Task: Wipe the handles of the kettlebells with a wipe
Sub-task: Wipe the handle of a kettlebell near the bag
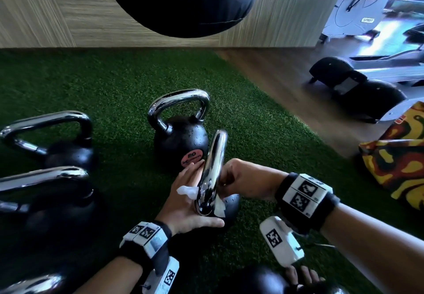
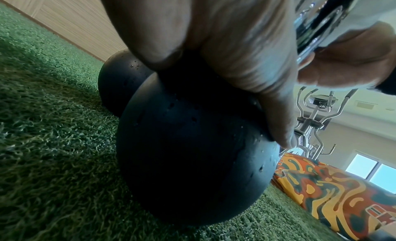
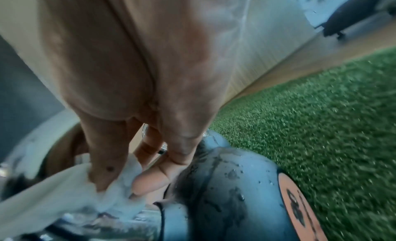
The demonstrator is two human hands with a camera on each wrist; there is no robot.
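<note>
A black kettlebell (image 1: 229, 204) stands on the green turf close in front of me, its chrome handle (image 1: 213, 170) seen end-on. A white wipe (image 1: 185, 190) is wrapped round the lower handle. My right hand (image 1: 231, 179) pinches the wipe (image 3: 64, 190) against the handle between thumb and fingers (image 3: 102, 168). My left hand (image 1: 188, 199) lies flat beside the handle's left side, fingers straight, thumb across the ball (image 2: 193, 160). The wet ball (image 3: 225, 193) carries an orange label.
A second kettlebell (image 1: 181, 137) with a pink label stands just behind, two more (image 1: 57, 137) (image 1: 46, 192) to the left and one (image 1: 259, 280) at the bottom. A black punching bag (image 1: 183, 2) hangs ahead. A patterned bag (image 1: 399, 163) and exercise machines (image 1: 358, 14) sit to the right.
</note>
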